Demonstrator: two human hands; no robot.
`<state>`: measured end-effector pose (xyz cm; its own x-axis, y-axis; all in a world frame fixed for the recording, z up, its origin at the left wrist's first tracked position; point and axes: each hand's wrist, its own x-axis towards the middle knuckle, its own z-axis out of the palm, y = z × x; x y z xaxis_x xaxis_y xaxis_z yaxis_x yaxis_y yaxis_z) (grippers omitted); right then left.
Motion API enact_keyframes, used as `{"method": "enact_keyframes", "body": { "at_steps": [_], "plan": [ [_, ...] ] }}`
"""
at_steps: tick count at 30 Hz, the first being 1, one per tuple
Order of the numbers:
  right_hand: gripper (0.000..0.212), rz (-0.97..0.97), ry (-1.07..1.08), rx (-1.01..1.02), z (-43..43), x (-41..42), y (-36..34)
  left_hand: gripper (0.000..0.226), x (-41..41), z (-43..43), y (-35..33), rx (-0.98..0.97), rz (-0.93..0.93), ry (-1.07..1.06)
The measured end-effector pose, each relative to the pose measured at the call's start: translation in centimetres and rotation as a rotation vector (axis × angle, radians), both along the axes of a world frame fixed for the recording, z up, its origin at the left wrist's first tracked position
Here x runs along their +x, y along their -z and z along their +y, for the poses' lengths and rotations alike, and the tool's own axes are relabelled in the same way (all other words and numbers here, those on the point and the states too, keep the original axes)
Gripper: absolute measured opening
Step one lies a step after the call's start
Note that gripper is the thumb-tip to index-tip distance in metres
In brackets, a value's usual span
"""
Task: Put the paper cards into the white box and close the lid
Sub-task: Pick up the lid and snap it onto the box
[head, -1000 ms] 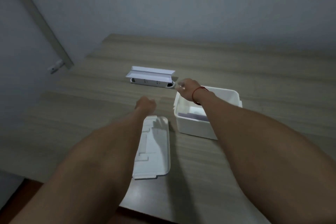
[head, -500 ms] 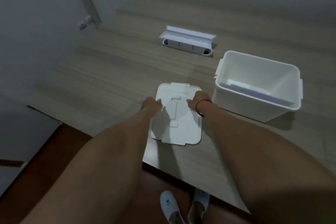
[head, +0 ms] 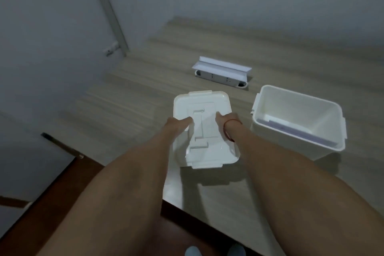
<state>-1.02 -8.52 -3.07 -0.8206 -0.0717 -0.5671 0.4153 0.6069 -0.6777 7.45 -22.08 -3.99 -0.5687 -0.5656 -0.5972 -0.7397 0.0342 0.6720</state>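
Raised since half a second ago, the white lid [head: 204, 131] now sits clear of the wooden table [head: 128, 97], its near edge casting a shadow on the surface below, whereas before it lay flat under both hands. Left hand [head: 178, 123] grips the lid's left edge, thumb on the upper face; right hand [head: 226, 118] grips the right edge in the same manner, a red cord [head: 228, 133] circling the wrist. How far the fingers curl beneath the lid cannot be told, since they are hidden. Lid is held roughly level, its recessed face and latch tabs turned upward. White box [head: 299, 122] stands open just right of the lid, apart from it, on the table; paper cards [head: 291, 129] lie inside along its near wall, pale violet at the edge. Far from the hands, near the table's middle, rests a white power strip [head: 221, 74] with its cover flap raised. Two shoe tips [head: 216, 251] show at the near edge, below the table
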Motion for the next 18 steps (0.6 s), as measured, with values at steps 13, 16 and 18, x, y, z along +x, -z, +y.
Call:
{"method": "enact_keyframes", "body": {
  "at_steps": [13,16,18],
  "plan": [
    [0.080,0.072,0.150,-0.951,-2.3,-3.5,-24.4,0.022,-3.8,0.0,-19.6,-1.119,0.526,0.214],
    [0.051,0.071,0.215,-0.889,-1.3,-3.1,-23.9,0.035,-3.6,1.7,-19.6,-1.183,0.478,0.318],
    [0.048,0.060,0.282,-0.818,-0.2,-2.8,-23.5,0.039,-3.6,2.2,-19.5,-1.151,0.462,0.383]
  ]
}}
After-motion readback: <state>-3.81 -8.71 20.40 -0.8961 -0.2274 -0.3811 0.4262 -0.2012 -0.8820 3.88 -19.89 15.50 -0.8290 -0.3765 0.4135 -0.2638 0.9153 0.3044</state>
